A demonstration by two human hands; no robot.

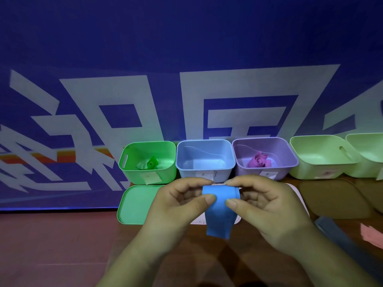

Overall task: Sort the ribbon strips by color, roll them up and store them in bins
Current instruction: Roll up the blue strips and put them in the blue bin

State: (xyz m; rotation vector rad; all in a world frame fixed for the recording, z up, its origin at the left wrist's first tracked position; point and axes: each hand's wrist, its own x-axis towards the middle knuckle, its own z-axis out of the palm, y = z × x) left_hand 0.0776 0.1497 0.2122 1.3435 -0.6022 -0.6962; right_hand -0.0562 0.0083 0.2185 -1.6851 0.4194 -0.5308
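Note:
A blue ribbon strip point(220, 212) is held up between my left hand point(178, 206) and my right hand point(263, 206), both pinching its partly rolled top; the loose tail hangs down toward the table. Behind my hands stands a row of bins. The green bin point(128, 160) holds a rolled green ribbon point(151, 162). The blue bin point(205, 172) has no ribbon in it. The purple bin point(290, 158) holds a rolled pink-purple ribbon point(259, 160). Each of the three carries a paper label.
Two pale green bins point(323, 156) stand at the right end of the row. A green lid point(134, 204), a white lid point(298, 193) and brown lids point(333, 199) lie before the bins. Grey point(331, 230) and pink point(373, 235) strips lie at the right edge. A blue banner backs the table.

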